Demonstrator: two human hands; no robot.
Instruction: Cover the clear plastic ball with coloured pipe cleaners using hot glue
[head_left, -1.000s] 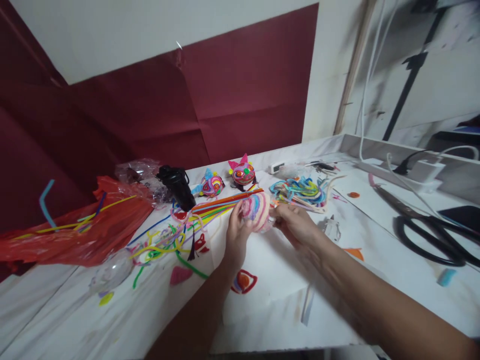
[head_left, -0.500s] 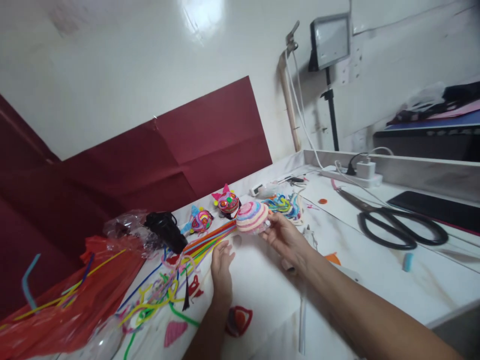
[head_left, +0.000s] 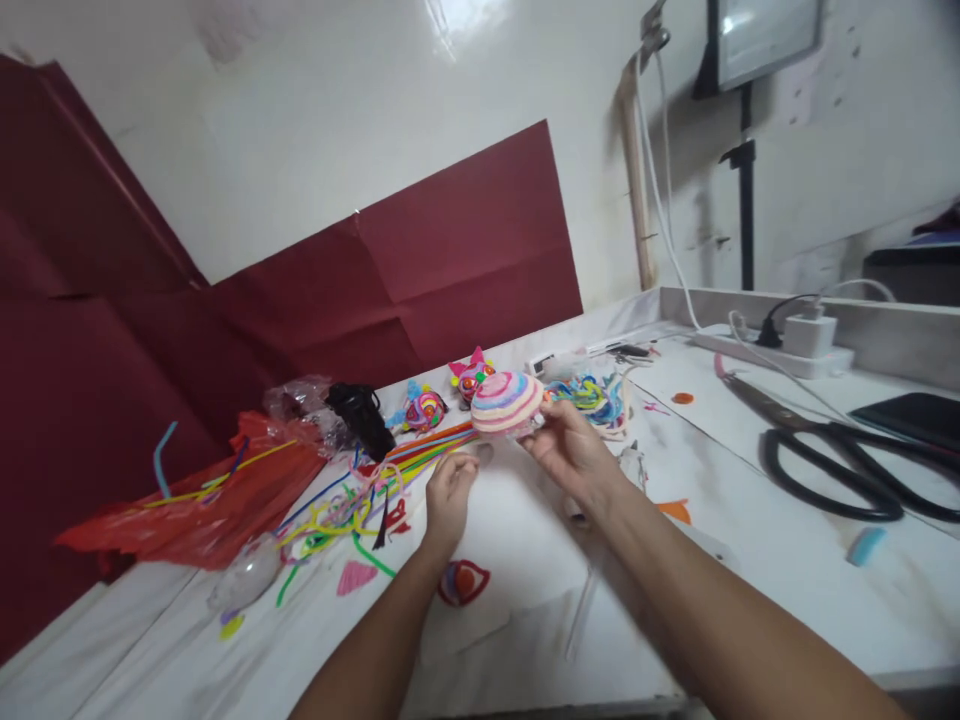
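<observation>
A striped dome in pink, white and blue (head_left: 507,403) is raised over the white table, gripped at its right edge by my right hand (head_left: 568,450). My left hand (head_left: 450,495) is just below and left of the dome, not touching it, its fingers curled together with nothing visible in them. Behind the dome sits a pink-eared animal-face ornament (head_left: 472,376), partly covered. Left of that is a similar one with blue parts (head_left: 424,408). Colourful pipe cleaners (head_left: 431,450) fan out beyond my left hand. A red-edged eye-shaped piece (head_left: 463,582) lies below my hands.
Large black-handled scissors (head_left: 832,470) and a black phone (head_left: 911,415) lie at the right, near a white power strip (head_left: 772,350). Blue and yellow yarn (head_left: 589,400) is behind my right hand. Red plastic (head_left: 202,510) covers the left side.
The view has turned left, so the room's fixtures appear farther right. My left hand's fingers have drawn closer together. The dome stays in my right hand.
</observation>
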